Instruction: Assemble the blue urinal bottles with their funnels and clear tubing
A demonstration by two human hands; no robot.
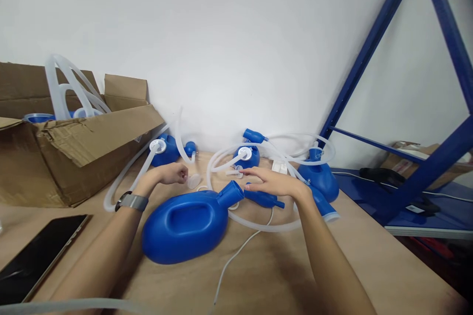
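Observation:
My left hand (pixel 173 173), with a watch on its wrist, has its fingers curled together at the edge of a clear plastic cap (pixel 193 180). My right hand (pixel 271 181) is open, fingers stretched to the left beside another small clear plastic piece (pixel 236 172). Whether the fingertips touch that piece I cannot tell. Between my forearms a blue plastic urinal bottle (pixel 185 226) lies on its side, its uncapped neck pointing right. A smaller blue funnel-like part (pixel 263 199) lies under my right hand, which partly hides it.
An opened cardboard box (pixel 55 167) with tubes stands left, near a phone (pixel 40 256). Tubed blue bottles (pixel 167 150), (pixel 251 157), (pixel 320 177) line the wall. Loose clear tubing (pixel 273 228) and a white cable (pixel 236 253) cross the table. Blue shelving (pixel 417 182) stands right.

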